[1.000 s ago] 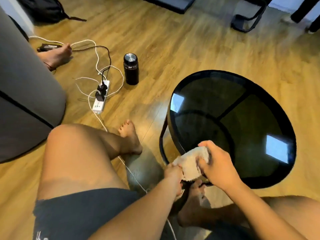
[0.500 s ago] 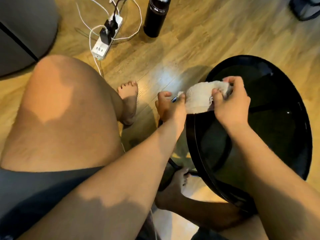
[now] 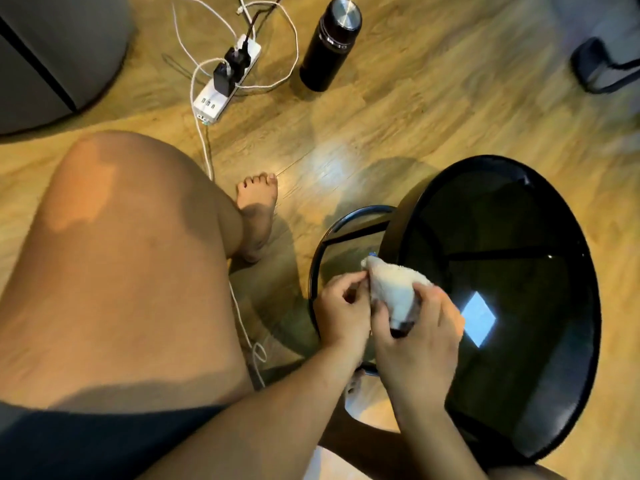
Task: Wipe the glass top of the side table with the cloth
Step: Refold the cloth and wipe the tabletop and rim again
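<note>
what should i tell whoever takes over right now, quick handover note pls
Left hand: pinching the left end of the cloth.
Right hand: gripping the cloth's near end, fingers curled round it.
Cloth: bunched between both hands, at the near-left edge of the round glass top; whether it touches the glass cannot be told.
Done: cloth in hand at the table.
Left: spread or fold the cloth, then wipe the whole top; no wiped streaks show yet.

No legible txt, labels, brands or nos. anywhere, incl. bottle (image 3: 329, 46) & power strip (image 3: 221, 84).
</note>
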`<state>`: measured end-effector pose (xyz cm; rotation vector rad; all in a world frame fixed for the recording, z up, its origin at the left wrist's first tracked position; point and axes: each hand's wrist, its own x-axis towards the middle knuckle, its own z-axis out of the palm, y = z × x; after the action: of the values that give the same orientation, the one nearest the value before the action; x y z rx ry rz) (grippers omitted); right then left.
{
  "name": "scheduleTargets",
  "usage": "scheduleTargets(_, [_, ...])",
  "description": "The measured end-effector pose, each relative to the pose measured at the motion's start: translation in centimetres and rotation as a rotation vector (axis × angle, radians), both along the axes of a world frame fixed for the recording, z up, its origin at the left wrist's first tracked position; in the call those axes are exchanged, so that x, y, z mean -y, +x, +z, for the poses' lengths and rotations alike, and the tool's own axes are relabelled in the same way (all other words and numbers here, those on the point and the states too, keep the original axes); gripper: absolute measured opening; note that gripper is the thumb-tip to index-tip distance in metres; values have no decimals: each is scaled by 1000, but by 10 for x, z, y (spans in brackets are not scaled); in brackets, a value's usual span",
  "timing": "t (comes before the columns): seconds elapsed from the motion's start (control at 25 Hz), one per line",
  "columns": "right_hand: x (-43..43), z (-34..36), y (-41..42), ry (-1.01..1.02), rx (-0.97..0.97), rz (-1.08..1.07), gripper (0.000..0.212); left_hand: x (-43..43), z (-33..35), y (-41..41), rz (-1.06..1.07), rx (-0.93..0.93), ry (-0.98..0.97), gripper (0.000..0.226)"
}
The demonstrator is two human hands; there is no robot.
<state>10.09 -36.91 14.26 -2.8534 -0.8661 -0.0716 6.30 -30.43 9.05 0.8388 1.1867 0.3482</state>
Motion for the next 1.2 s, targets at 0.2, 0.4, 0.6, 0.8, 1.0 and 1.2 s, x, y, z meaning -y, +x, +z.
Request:
scheduleTargets(0.2, [-29, -12, 31, 60, -29, 128, 55, -45, 7, 31, -41, -64, 180, 21])
scheduleTargets(0.4, [-111, -8, 133, 91, -74, 85, 52, -107, 28, 91, -472, 21, 336, 43])
scheduleTargets(0.6, [-80, -8, 113, 185, -132, 168, 50, -133, 35, 104, -725, -57, 428, 30])
scheduleTargets(0.8, [-2, -9, 53, 274, -184, 377, 48, -77, 41, 33, -761, -74, 692, 40])
scheduleTargets(1.0, [-36, -8, 128, 272, -4, 534, 28, -103, 42, 88, -757, -238, 679, 22])
scheduleTargets(1.2, [-79, 0, 209, 286, -178, 392, 48, -146, 34, 186, -683, -63, 517, 29])
